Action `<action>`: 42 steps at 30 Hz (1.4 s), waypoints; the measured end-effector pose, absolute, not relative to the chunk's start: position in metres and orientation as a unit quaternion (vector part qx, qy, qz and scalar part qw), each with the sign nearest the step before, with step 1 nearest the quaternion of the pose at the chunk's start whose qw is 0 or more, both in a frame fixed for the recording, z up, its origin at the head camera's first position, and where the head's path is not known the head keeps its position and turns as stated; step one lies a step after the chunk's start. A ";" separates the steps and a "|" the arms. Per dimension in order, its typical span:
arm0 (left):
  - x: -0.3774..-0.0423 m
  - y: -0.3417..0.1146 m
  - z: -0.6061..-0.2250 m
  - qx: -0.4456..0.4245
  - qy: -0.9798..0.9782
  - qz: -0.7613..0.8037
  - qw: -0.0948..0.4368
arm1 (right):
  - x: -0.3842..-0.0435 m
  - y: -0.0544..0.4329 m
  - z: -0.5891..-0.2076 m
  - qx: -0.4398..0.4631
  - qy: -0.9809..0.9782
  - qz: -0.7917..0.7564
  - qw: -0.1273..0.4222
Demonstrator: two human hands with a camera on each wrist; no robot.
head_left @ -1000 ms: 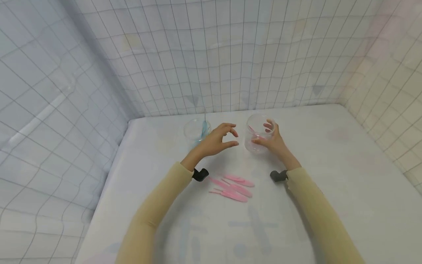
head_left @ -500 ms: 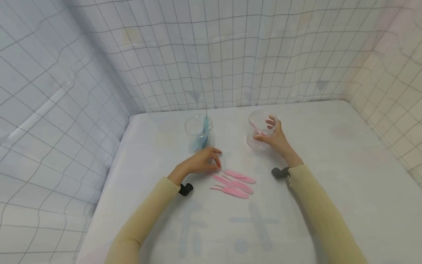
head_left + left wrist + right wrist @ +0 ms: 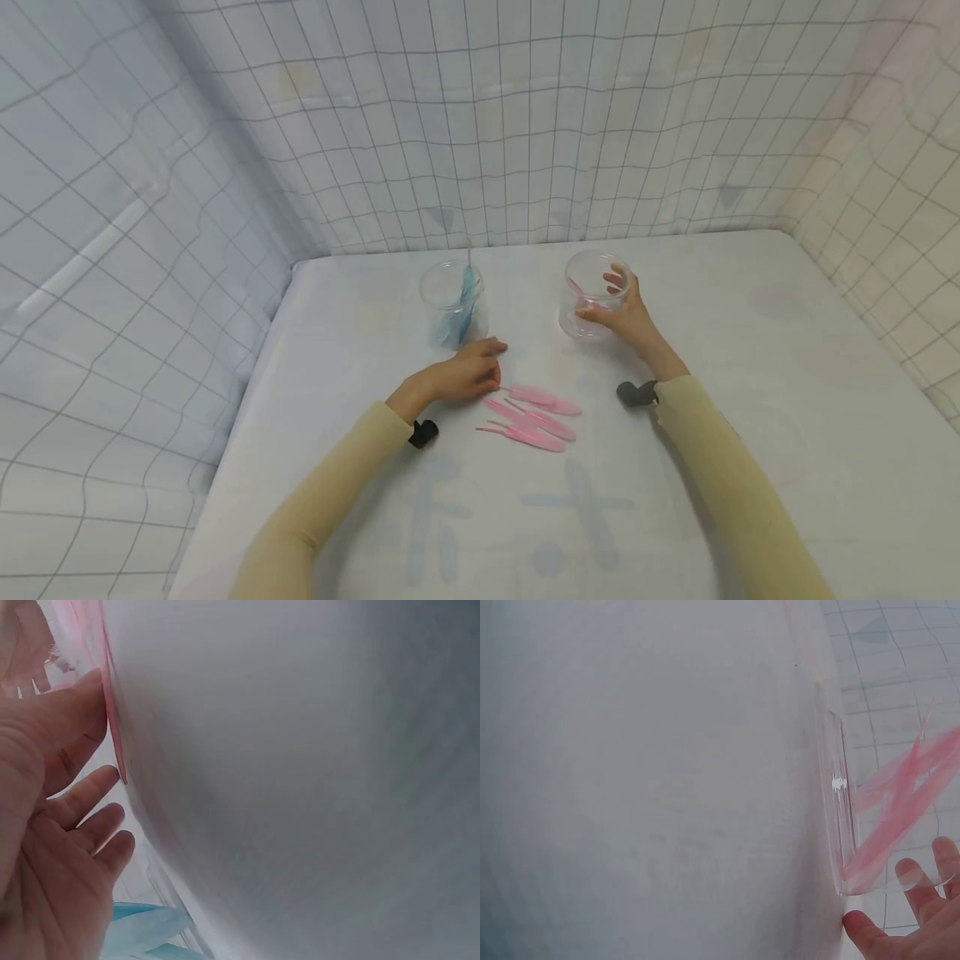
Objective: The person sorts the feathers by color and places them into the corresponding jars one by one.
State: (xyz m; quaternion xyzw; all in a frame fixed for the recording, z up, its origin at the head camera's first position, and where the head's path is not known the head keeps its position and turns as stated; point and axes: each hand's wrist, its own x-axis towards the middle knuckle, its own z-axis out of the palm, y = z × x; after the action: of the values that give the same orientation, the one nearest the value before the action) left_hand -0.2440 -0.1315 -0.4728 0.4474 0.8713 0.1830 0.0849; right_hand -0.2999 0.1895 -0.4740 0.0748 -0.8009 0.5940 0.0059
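Note:
My left hand (image 3: 465, 375) is at the quill end of the uppermost pink feather (image 3: 551, 402) on the table. In the left wrist view, thumb and forefinger pinch that feather's quill (image 3: 113, 724), while the other fingers are loosely bent. Several more pink feathers (image 3: 525, 437) lie just below it. Further right, my right hand (image 3: 633, 317) grips the side of a clear jar (image 3: 577, 327) that stands upright. Pink feathers (image 3: 900, 817) lean inside this jar, as the right wrist view shows. Part of its far side is hidden.
A second clear jar (image 3: 433, 292) with blue feathers (image 3: 465, 308) stands just beyond my left hand; one quill sticks up above its rim. White grid-patterned cloth (image 3: 517, 125) walls the table (image 3: 750, 350) at the back and sides.
My left hand has come down and left from between the jars to the uppermost pink feather and now pinches its quill. My right hand stays on its jar.

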 end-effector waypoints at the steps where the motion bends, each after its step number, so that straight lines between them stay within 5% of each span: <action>1: -0.244 -0.131 -0.473 0.454 0.870 0.175 0.080 | -0.300 0.189 -0.473 0.077 -0.800 0.595 0.006; 7: -0.247 -0.126 -0.457 0.443 0.871 0.201 0.074 | -0.300 0.188 -0.469 0.084 -0.799 0.595 0.006; 20: -0.297 -0.086 -0.360 0.416 0.872 0.258 0.012 | -0.295 0.190 -0.467 0.089 -0.793 0.603 0.004; 34: -0.334 -0.043 -0.337 0.369 0.924 0.100 0.007 | -0.293 0.185 -0.474 0.068 -0.806 0.587 0.009; 42: -0.336 -0.044 -0.345 0.363 0.920 0.152 0.006 | -0.296 0.187 -0.476 0.074 -0.809 0.582 0.018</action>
State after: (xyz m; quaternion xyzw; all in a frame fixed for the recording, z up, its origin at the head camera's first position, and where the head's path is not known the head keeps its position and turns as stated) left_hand -0.3357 -0.0444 -0.3447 0.3626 0.9195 0.1517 0.0061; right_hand -0.2964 0.1865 -0.4763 0.0738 -0.8093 0.5824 0.0177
